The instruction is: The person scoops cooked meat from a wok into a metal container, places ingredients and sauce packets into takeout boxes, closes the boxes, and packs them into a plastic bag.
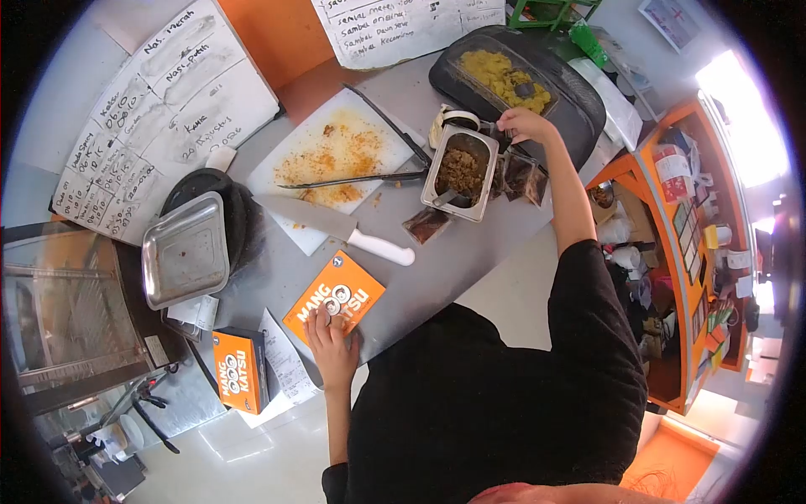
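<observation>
My left hand point(332, 349) rests on an orange MANG KATSU box point(357, 290) near the table's front edge, fingers spread over its printed top. At the far right of the table my right hand point(527, 126) is closed, its fingertips pinched by a small dark piece whose kind I cannot make out. Just below and left of that hand stands a metal container point(485, 181) of dark brown food with a spoon point(453, 199) in it. Behind the hand, a clear tray point(546, 107) of yellow food holds another spoon point(525, 89).
A white-handled knife point(382, 248) and black tongs point(353, 180) lie across the crumb-covered white cutting board point(277, 168). Dark sauce packets point(426, 225) lie by the container. A metal tray point(186, 252) and a second orange box point(238, 370) are at the left; whiteboards point(159, 101) stand behind.
</observation>
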The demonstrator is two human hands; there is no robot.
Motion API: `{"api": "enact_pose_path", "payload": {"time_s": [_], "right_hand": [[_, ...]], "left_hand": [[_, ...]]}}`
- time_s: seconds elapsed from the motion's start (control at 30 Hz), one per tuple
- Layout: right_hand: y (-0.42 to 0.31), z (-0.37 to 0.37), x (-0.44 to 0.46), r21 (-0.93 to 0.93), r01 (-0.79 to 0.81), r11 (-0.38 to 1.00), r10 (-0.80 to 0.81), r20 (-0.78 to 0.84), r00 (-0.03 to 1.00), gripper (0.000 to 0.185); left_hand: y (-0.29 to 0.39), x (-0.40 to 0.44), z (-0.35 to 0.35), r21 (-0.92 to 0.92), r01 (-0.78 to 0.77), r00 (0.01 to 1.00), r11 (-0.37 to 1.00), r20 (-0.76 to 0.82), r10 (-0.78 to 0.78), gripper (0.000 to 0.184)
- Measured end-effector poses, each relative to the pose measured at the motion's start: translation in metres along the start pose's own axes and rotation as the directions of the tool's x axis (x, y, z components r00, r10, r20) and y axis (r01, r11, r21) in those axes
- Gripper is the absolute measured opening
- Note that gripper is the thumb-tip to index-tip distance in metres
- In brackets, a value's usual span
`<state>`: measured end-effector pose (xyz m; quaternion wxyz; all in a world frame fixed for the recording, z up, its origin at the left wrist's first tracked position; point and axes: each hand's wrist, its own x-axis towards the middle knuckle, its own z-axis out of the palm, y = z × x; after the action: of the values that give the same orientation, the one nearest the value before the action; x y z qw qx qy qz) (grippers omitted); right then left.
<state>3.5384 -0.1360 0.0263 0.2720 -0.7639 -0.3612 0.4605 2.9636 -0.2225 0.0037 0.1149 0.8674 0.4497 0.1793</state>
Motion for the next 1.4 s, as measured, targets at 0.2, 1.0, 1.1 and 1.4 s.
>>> {"api": "enact_pose_path", "payload": {"time_s": [0.2, 1.0, 1.1, 1.4], "right_hand": [[0.061, 0.021, -0.018, 0.562, 0.199, 0.803, -0.024, -0.303, 0.953, 0.014], [-0.139, 0.533, -0.233, 0.368, 0.091, 0.926, -0.309, 0.593, 0.744, 0.020], [-0.143, 0.572, -0.239, 0.323, 0.023, 0.946, -0.234, 0.633, 0.738, 0.021], [-0.097, 0.610, -0.236, 0.290, 0.170, 0.942, -0.284, 0.412, 0.866, 0.019]], "left_hand": [[0.001, 0.002, -0.005, -0.140, 0.014, 1.000, 0.990, -0.016, -0.016, 0.048], [-0.164, -0.129, -0.115, -0.073, 0.378, 0.865, 0.923, -0.327, -0.380, 0.043], [-0.166, -0.129, -0.103, -0.105, 0.354, 0.878, 0.929, -0.305, -0.369, 0.048], [-0.182, -0.138, -0.085, -0.120, 0.338, 0.864, 0.933, -0.352, -0.359, 0.040]]}}
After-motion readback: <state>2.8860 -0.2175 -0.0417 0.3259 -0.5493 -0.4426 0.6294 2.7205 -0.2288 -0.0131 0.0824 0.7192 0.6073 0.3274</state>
